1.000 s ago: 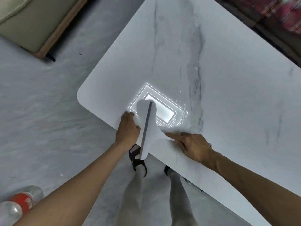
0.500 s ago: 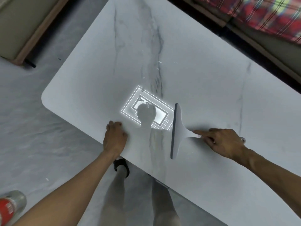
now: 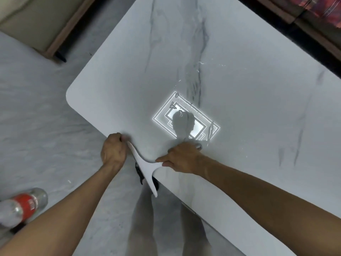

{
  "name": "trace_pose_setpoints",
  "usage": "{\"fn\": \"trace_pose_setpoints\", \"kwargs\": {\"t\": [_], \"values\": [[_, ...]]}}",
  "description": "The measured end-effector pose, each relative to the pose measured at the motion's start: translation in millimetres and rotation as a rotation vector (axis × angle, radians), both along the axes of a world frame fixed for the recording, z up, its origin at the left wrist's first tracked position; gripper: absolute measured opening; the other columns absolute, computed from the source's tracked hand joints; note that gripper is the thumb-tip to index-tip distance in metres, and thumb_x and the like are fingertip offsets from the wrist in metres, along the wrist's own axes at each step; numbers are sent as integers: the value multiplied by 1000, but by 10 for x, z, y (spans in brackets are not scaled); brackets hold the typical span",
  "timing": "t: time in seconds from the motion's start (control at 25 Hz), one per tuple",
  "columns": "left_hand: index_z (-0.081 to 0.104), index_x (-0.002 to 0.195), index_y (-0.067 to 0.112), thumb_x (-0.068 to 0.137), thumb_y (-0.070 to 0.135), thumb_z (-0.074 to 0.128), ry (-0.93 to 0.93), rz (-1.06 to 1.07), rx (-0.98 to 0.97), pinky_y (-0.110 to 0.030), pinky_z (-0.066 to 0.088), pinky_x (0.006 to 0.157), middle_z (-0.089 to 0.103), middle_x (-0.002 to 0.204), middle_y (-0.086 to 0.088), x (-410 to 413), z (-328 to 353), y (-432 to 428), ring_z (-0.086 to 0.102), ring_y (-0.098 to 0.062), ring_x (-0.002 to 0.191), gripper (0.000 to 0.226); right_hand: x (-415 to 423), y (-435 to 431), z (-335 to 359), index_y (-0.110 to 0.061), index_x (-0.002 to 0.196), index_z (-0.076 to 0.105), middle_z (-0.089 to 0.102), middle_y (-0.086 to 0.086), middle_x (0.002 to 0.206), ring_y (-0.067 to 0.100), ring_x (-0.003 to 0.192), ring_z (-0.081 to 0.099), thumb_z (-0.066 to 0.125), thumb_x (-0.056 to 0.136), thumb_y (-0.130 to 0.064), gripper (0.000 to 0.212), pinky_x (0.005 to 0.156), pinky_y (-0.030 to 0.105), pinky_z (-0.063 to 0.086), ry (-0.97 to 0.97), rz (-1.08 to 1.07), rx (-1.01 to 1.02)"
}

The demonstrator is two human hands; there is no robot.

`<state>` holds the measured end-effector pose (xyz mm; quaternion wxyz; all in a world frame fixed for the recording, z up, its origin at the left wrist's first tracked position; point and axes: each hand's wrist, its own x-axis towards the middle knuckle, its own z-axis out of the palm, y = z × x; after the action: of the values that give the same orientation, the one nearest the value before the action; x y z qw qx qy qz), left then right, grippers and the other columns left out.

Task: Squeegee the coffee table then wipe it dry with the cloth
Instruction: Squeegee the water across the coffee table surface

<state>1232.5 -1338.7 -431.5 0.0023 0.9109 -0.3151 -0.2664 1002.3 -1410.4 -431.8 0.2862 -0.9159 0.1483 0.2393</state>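
Observation:
The white marble coffee table fills the middle and right of the head view, with water streaks and drops near a bright ceiling-light reflection. A white squeegee lies across the table's near edge, its blade hanging out over the floor. My right hand grips the squeegee's handle, index finger stretched along it. My left hand rests with curled fingers on the table edge, right beside the blade's upper end. No cloth is in view.
A plastic bottle with a red label lies on the grey floor at the lower left. A sofa base stands at the upper left, and a red plaid fabric at the upper right. My legs stand against the table's near edge.
My right hand has drawn the squeegee leftward across the wet patch to the table's near edge, where the blade now overhangs. My left hand has stayed at the edge.

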Motion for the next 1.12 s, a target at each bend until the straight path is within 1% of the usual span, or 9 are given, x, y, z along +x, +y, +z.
{"fn": "trace_pose_setpoints", "kwargs": {"t": [0.16, 0.28, 0.36, 0.48, 0.6, 0.72, 0.8, 0.92, 1.12], "values": [[58, 69, 4, 100, 42, 38, 94, 34, 15, -30, 38, 63, 59, 69, -6, -189, 32, -133, 55, -27, 69, 54, -554, -357, -42, -52, 135, 45, 64, -3, 125, 24, 114, 58, 32, 99, -51, 38, 87, 35, 44, 2, -263, -26], [47, 55, 10, 100, 44, 38, 107, -10, 24, -30, 35, 56, 53, 56, -3, -437, 44, -333, 51, -26, 59, 57, -1175, -753, 64, -59, 129, 46, 68, -12, 115, 17, 105, 62, 35, 98, -51, 34, 77, 32, 48, 25, -572, -99], [50, 58, 10, 102, 36, 35, 106, -32, 22, -29, 34, 57, 55, 59, -3, -580, 51, -487, 50, -24, 59, 53, -1548, -943, 143, -61, 126, 48, 71, -14, 103, 17, 97, 64, 36, 97, -52, 32, 71, 30, 45, 56, -748, -135], [63, 82, 3, 100, 18, 34, 133, -99, -20, -30, 40, 66, 64, 82, -12, -721, 57, -673, 61, -31, 77, 37, -1949, -1066, 262, -57, 122, 54, 72, -12, 101, 20, 96, 65, 36, 96, -54, 32, 70, 28, 41, 76, -954, -202], [54, 119, 6, 96, 11, 38, 188, -111, -90, -32, 42, 73, 64, 110, -13, -708, 84, -775, 61, -33, 99, 28, -1919, -1044, 405, -56, 123, 53, 73, -14, 97, 19, 92, 65, 35, 95, -55, 33, 70, 29, 43, 28, -981, -211], [40, 136, 11, 91, 3, 41, 229, -17, -143, -34, 42, 80, 57, 130, -15, -511, 108, -855, 57, -35, 111, 46, -1337, -1110, 427, -60, 126, 47, 71, -13, 98, 18, 94, 64, 35, 96, -55, 33, 72, 30, 45, -47, -787, -126], [34, 142, 11, 90, 2, 42, 215, 35, -143, -37, 43, 90, 51, 138, -17, -281, 96, -923, 55, -36, 117, 53, -736, -1172, 320, -58, 127, 48, 69, -10, 105, 18, 101, 63, 36, 96, -54, 33, 71, 29, 40, -72, -575, -88], [28, 147, 12, 91, 3, 41, 189, 74, -86, -37, 42, 89, 50, 139, -18, 126, 43, -1074, 54, -38, 119, 58, 175, -1179, 78, -52, 129, 52, 68, -5, 114, 20, 106, 62, 38, 97, -53, 35, 73, 30, 34, -59, -413, -28], [25, 148, 12, 92, 6, 45, 240, 13, 1, -42, 43, 97, 50, 137, -21, 396, -58, -1377, 52, -39, 121, 60, 362, -1422, -132, -53, 126, 53, 69, -10, 115, 20, 108, 62, 37, 97, -53, 33, 83, 31, 44, -49, -590, -26]]}}
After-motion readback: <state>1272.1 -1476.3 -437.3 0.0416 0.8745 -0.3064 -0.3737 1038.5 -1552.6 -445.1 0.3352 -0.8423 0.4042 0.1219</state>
